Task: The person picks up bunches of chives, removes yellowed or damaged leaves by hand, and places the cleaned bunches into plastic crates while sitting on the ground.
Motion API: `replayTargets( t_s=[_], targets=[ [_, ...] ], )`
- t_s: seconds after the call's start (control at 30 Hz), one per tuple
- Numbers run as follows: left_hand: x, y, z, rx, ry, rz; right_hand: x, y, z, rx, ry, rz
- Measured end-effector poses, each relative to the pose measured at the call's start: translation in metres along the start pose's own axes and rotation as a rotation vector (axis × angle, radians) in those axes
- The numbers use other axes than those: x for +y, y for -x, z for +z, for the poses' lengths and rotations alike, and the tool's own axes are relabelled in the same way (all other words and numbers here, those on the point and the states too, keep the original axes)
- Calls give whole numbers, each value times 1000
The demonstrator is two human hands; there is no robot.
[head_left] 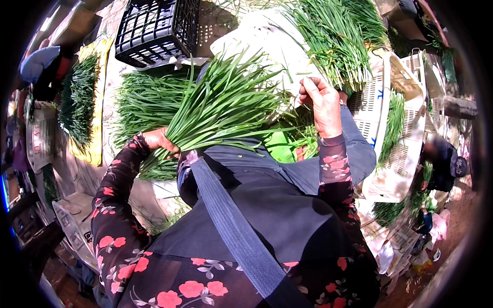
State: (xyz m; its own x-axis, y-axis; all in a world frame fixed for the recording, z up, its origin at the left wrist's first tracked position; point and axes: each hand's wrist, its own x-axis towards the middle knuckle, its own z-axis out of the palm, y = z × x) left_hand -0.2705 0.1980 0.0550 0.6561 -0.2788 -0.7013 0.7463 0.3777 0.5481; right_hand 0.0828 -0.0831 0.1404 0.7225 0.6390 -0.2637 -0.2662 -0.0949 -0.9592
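Chives dominate the head view, the only one supplied. The left hand (158, 140), left of centre, is closed round the stem end of a bunch of green chives (221, 105); the bunch fans from that grip toward the upper right, so its long axis runs from lower left to upper right across the middle of the frame. The right hand (322, 102), right of centre, is raised with fingers pinched narrow at the top; what it grips appears to be a thin blade or two, though this is too fine to confirm. The leaf tips of the bunch end just left of the right hand, near but not visibly touching it; the left hand is the one actually bearing the bunch. Beneath both forearms lie a dark apron (267, 205) and its blue-grey strap (231, 231). In the upper left of the frame stands a black plastic crate (154, 31), with a loose heap of chives (141, 100) just below it. A further pile of chives (334, 36) lies on white sheeting at upper centre. White slatted crates (398, 102) stand along the right edge.
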Motion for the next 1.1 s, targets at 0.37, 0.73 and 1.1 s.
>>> replayTargets(
  t_s=[0.37, 0.73, 1.1],
  targets=[
    [32, 9, 10, -20, 7, -14, 17, -10, -14, 70, 87, 67],
    [115, 13, 57, 660, -1181, 512, 22, -12, -80, 306, 10, 87],
    [47, -2, 55, 910, -1820, 380, 40, 9, -81, 188, 52, 217]
  ],
)
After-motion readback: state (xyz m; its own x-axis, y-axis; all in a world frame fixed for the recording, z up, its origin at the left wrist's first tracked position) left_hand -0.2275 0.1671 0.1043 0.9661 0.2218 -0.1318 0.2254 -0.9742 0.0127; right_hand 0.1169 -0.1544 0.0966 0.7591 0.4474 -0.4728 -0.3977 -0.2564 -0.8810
